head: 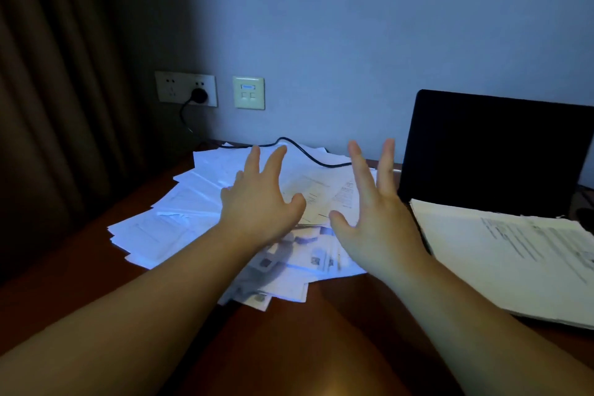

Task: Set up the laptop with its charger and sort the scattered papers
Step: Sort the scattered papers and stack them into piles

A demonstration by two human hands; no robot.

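Scattered white papers (pixel 180 215) lie fanned across the brown desk (pixel 305 347). My left hand (pixel 260 202) hovers over the pile with fingers spread and holds nothing. My right hand (pixel 376 212) is raised beside it, fingers straight and apart, also holding nothing. An open black laptop (pixel 495 151) with a dark screen stands at the right. A neater stack of printed papers (pixel 514 254) lies over its keyboard area. The black charger cable (pixel 308 154) runs from a plug (pixel 200 95) in the wall socket across the papers toward the laptop; its far end is hidden behind my right hand.
A double wall socket plate (pixel 170 87) and a data outlet plate (pixel 249 92) sit on the blue-grey wall above the desk. Dark curtains (pixel 64 90) hang at the left. The room is dim.
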